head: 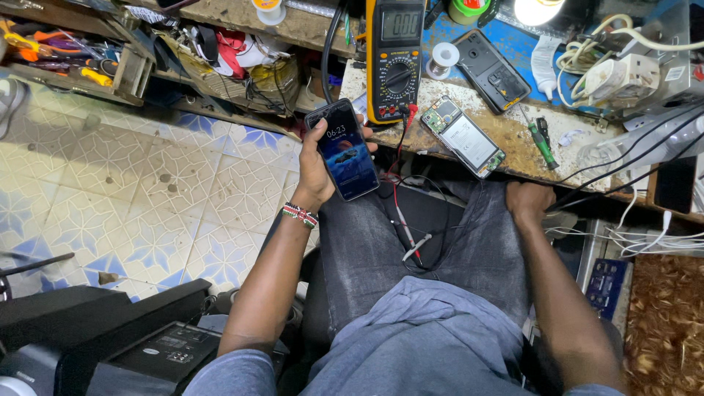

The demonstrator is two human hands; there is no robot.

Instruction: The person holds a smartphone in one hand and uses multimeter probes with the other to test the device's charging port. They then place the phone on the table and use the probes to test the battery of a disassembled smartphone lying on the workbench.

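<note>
My left hand (314,169) grips a black smartphone (345,150) with its screen lit, held upright over my left knee beside the bench edge. A beaded band circles that wrist. My right hand (529,203) rests closed on my right knee, under the bench edge, with nothing visibly in it. On the bench lies an opened phone (465,136) with its board and battery bared. A phone back cover (492,70) lies behind it. A yellow multimeter (397,59) stands at the bench edge, and its red and black probe leads (405,227) trail onto my lap.
A green-handled screwdriver (542,144) lies right of the opened phone. White plugs and cables (616,73) crowd the right of the bench (513,132). Shelves with tools (66,55) hang on the left over the patterned tile floor (132,191). A black device (165,352) sits at lower left.
</note>
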